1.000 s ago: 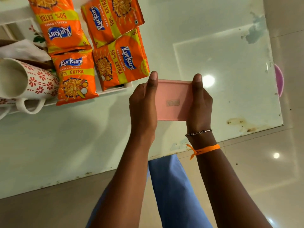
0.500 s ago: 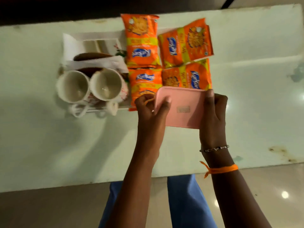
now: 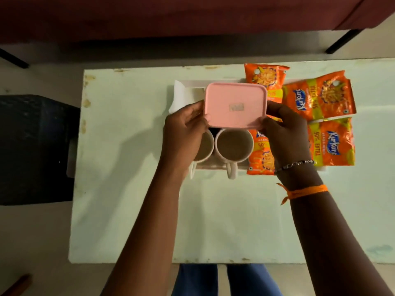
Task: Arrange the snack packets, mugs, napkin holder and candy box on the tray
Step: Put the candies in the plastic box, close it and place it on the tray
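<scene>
A pink candy box (image 3: pixel 235 104) hangs over the back of the white tray (image 3: pixel 213 167), above the napkins (image 3: pixel 180 97). My left hand (image 3: pixel 183 129) grips its left edge and my right hand (image 3: pixel 284 129) grips its right corner. Two white mugs (image 3: pixel 234 146) stand side by side in the tray's front; the left one is partly hidden under my left hand. Several orange snack packets (image 3: pixel 324 97) lie on the tray's right part. The napkin holder is hidden beneath the box.
The tray rests on a pale green table (image 3: pixel 128 210). A dark chair (image 3: pixel 34 146) stands at the table's left end. A maroon sofa (image 3: pixel 171 16) runs along the far side. My blue trouser legs (image 3: pixel 213 278) show below the near edge.
Both hands carried the pink box from the table in front of the packets leftward and up over the tray's napkin area. The camera view also swung to look straight down.
</scene>
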